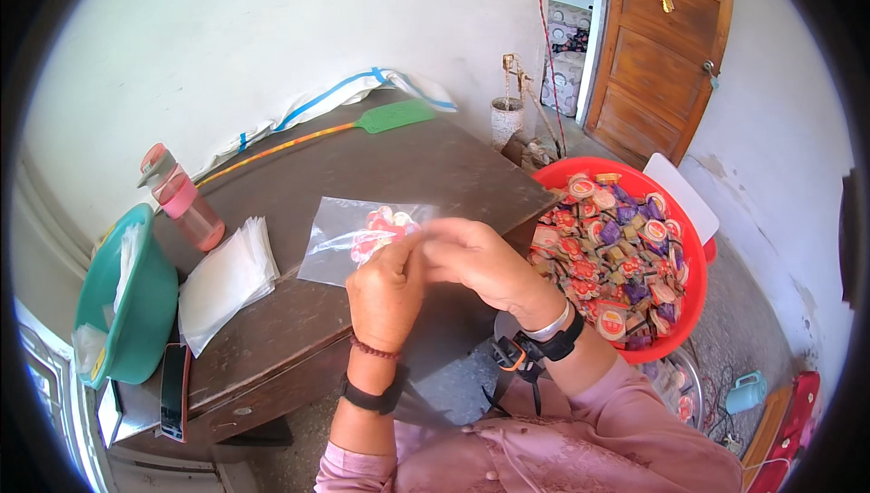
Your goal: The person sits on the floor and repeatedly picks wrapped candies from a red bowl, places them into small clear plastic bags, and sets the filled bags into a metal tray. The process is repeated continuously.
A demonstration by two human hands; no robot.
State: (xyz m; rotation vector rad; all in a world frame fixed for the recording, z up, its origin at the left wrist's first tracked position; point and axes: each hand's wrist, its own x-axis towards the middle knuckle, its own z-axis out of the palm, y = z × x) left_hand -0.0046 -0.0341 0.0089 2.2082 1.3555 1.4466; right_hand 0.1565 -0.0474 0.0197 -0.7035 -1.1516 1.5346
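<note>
Above the front of the dark desk, a clear plastic bag point(324, 244) is held up with a pink-and-red flower-shaped piece point(385, 232) showing through it. My left hand point(388, 298) is closed, thumb and fingers pinching the bag's near edge. Beside it my right hand point(480, 262) has its fingers closed at the bag's right corner; the fingertips of both hands meet and partly hide what lies between them. A stack of flat translucent bags point(227, 285) lies on the desk to the left of my hands.
A red basin point(693, 285) full of small wrapped packets stands at the right. On the desk point(299, 162) are a pink bottle point(188, 207), a teal basin point(145, 312), a phone point(175, 393) and a green fly swatter point(396, 116). A wooden door point(657, 58) stands behind.
</note>
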